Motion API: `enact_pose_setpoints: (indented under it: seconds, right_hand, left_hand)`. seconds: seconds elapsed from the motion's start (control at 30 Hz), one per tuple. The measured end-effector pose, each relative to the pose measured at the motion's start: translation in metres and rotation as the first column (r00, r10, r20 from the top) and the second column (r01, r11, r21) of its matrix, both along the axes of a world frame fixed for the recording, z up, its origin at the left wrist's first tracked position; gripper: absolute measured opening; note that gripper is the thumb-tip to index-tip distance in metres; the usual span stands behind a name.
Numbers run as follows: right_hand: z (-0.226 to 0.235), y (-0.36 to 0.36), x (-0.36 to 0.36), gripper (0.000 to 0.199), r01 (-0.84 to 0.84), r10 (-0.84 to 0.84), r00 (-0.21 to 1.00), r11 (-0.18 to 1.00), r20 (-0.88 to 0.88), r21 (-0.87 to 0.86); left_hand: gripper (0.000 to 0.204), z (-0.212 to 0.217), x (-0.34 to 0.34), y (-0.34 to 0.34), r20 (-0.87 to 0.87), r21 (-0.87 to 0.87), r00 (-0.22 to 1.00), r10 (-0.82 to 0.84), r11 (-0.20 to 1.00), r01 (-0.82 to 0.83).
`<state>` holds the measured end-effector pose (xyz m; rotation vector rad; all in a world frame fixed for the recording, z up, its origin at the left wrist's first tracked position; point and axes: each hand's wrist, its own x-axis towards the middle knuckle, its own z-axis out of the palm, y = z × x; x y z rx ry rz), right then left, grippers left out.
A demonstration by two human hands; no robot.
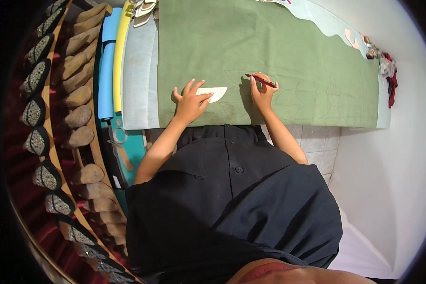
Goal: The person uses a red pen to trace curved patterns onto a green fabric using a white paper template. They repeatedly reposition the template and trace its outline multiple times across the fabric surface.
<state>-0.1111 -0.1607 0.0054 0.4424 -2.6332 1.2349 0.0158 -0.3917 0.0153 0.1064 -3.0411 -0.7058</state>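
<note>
Item: green sheet (270,52). Spread flat along the bench (138,85), its near edge just in front of you. Faint traced outlines show on it to the right of your hands; I cannot tell how many are finished.

Item: pale template (214,93). A half-round card lying on the sheet, between your two hands. Your left hand (190,103) lies on it with fingers spread, fingertips pressing its left part. Risk: the right end of the card is not under any finger, so a push from the pen could pivot it and skew the line. Cause: pressure held at one end only.

Item: red pen (260,81). Pinched in the grip of your right hand (262,92), thumb and fingers pressed together around the shaft, lying nearly level over the sheet just right of the template. The tip is too small to tell whether it touches. Risk: your right palm rests on the sheet and may smear fresh marks or drag the material into a ripple.

Item: scissors (117,137). On the teal surface at the bench's left end, well apart from both hands. Risk: your left elbow swings near that side.

Item: foam rolls, blue and yellow (110,61). Along the bench's left edge, beside the sheet.

Item: wooden shoe lasts (78,97). Racked at your left, well apart.
</note>
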Motion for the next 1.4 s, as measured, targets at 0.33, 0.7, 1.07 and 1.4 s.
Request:
enact_pose_setpoints:
  seconds: [0.33, 0.7, 1.07, 1.4]
  right_hand:
    - [-0.008, 0.024, -0.037, 0.012, -0.127, 0.133, 0.988, 0.988, 0.082, -0.083]
    - [-0.018, 0.033, -0.032, 0.015, -0.119, 0.122, 0.992, 0.990, 0.041, -0.076]
    - [-0.018, 0.037, -0.010, 0.020, -0.043, 0.068, 0.981, 0.989, -0.180, 0.139]
    - [-0.010, 0.027, -0.014, 0.035, -0.147, 0.156, 0.988, 0.952, -0.010, 0.269]
  left_hand:
    - [0.031, 0.006, 0.008, 0.002, -0.034, 0.064, 0.934, 0.356, 0.933, -0.353]
    - [0.019, 0.000, -0.004, 0.003, -0.034, 0.191, 0.909, 0.416, 0.895, -0.403]
    - [0.014, 0.009, -0.040, -0.022, -0.083, 0.384, 0.911, 0.405, 0.856, -0.345]
    - [0.022, -0.009, -0.045, -0.019, -0.203, 0.245, 0.959, 0.196, 0.959, -0.143]
